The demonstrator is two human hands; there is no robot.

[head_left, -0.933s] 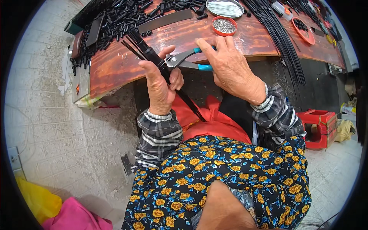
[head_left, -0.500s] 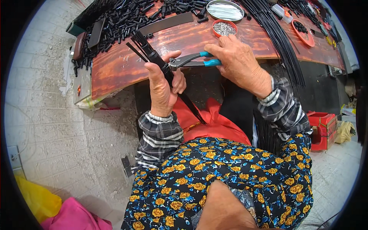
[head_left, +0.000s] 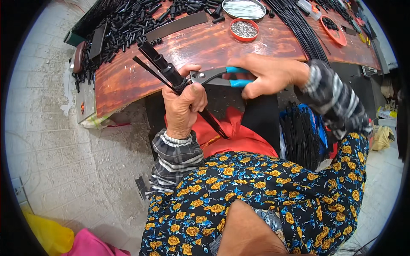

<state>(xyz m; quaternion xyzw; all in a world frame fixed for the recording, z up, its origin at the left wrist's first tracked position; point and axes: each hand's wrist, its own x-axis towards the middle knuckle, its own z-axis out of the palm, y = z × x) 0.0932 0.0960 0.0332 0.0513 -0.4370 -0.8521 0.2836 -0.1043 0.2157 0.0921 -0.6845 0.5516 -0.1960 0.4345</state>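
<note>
My left hand (head_left: pixel 184 100) is wrapped round a bundle of black rods (head_left: pixel 166 70) with black tube-like fittings near its upper end. The bundle slants, its lower end resting against the red cloth (head_left: pixel 247 136) on my lap. My right hand (head_left: pixel 269 74) grips the blue-green handles of a pair of pliers (head_left: pixel 209 77). The jaws of the pliers meet the bundle just above my left fist; what exactly sits between them is too small to tell.
On the reddish wooden table (head_left: pixel 124 85) lie many black tubular parts (head_left: pixel 145 21), a red dish of small metal bits (head_left: pixel 244 30), a round tray of white strips (head_left: pixel 244 9) and long black rods (head_left: pixel 299 30). More black rods (head_left: pixel 299 136) stand by my right leg.
My left fingers have closed round the bundle; the thumb was raised before. My right hand has spread the pliers' handles wider, and its forearm has swung outward to the right.
</note>
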